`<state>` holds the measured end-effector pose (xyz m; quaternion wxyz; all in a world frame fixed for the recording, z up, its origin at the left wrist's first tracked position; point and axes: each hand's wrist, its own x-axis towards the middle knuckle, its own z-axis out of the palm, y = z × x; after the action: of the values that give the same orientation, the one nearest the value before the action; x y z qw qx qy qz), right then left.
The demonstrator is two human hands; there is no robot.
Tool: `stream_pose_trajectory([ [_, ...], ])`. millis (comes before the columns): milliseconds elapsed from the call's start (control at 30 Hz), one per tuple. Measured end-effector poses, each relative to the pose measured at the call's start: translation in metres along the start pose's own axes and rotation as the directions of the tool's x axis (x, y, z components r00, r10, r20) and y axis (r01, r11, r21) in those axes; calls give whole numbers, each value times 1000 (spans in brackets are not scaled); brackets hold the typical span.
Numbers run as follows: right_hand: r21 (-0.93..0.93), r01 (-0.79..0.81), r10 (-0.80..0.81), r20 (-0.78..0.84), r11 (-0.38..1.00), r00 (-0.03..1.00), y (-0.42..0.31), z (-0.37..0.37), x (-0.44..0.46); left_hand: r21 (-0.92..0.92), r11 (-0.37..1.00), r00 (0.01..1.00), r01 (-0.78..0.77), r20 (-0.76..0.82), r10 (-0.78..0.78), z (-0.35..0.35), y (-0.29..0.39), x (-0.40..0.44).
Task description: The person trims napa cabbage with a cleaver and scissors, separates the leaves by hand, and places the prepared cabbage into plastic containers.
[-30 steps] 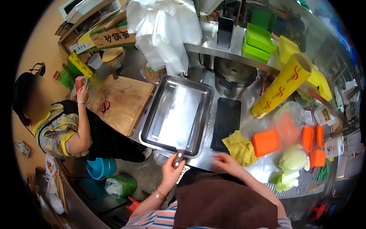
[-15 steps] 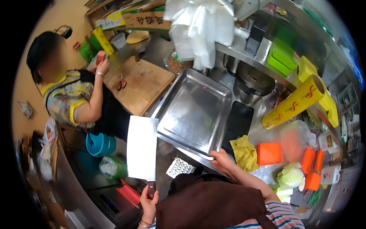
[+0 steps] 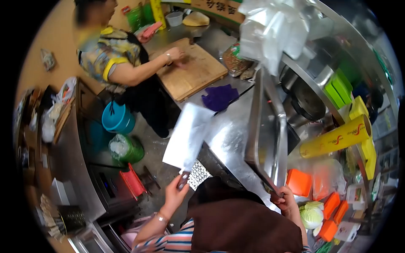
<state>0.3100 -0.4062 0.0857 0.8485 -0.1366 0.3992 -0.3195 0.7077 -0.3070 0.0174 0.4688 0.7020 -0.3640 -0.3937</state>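
The left hand (image 3: 172, 197) is closed around the handle of a cleaver (image 3: 187, 137), its broad blade pointing away from the body above the floor (image 3: 158, 158). The right hand (image 3: 286, 199) is clamped on the near end of a metal tray (image 3: 270, 145), which is tipped up steeply over the steel counter (image 3: 223, 137). The counter is shiny, with a purple cloth (image 3: 219, 97) lying beside a wooden cutting board (image 3: 192, 74). A co-worker (image 3: 124, 69) stands at the board, one blurred hand over it. Right of the tray are orange boxes (image 3: 299, 182), a cabbage (image 3: 312, 216) and a yellow roll (image 3: 335, 138). Plastic bags (image 3: 274, 31) hang above the counter's far side. A blue bucket (image 3: 118, 119) stands on the floor, near a tan wall (image 3: 38, 80).
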Motion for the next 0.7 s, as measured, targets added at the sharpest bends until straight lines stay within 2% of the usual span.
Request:
stream_pose_trajectory([
  [33,-6,18,-18,-19,1000,1000,-4,3,-3,57,980,981,-192,41,190,14,5,14],
  [67,-25,-4,4,-9,1000,1000,-5,-1,-7,129,986,989,-103,117,88,27,14,28],
  [100,-84,10,-30,-234,996,972,-4,-10,-9,71,984,967,-166,206,148,40,25,43],
  [133,-161,7,-75,-421,987,904,-3,-14,-3,106,992,968,-74,248,46,61,16,60],
  [167,-227,46,-133,-385,973,913,0,-4,-3,-8,981,943,-192,274,187,82,10,74],
  [200,-293,81,-180,-327,953,928,0,9,-8,91,981,940,-170,314,133,95,17,85],
  [233,-321,70,-167,-286,945,944,-1,11,-6,145,954,926,-263,315,207,110,21,97],
  [267,-366,54,-91,-87,929,992,-6,2,-3,139,936,913,-324,305,270,130,10,112],
  [300,-420,25,-83,-120,907,989,-9,8,-8,165,936,923,-312,287,257,139,22,118],
  [367,-508,-34,-132,-287,861,949,-7,39,-8,281,942,937,-184,341,81,152,48,130],
  [467,-603,-81,-171,-348,793,922,-3,72,-12,285,936,944,-208,310,115,145,61,116],
  [533,-651,-114,-152,-338,750,929,-2,78,-8,214,937,936,-276,281,212,124,59,78],
  [567,-667,-226,-49,-367,710,929,-8,52,2,158,935,926,-318,266,270,111,58,50],
  [633,-726,-259,36,-307,637,951,-2,22,33,63,934,916,-352,228,330,79,52,-12],
  [700,-811,-292,175,-235,506,956,9,3,63,-67,960,929,-271,244,279,49,45,-61],
])
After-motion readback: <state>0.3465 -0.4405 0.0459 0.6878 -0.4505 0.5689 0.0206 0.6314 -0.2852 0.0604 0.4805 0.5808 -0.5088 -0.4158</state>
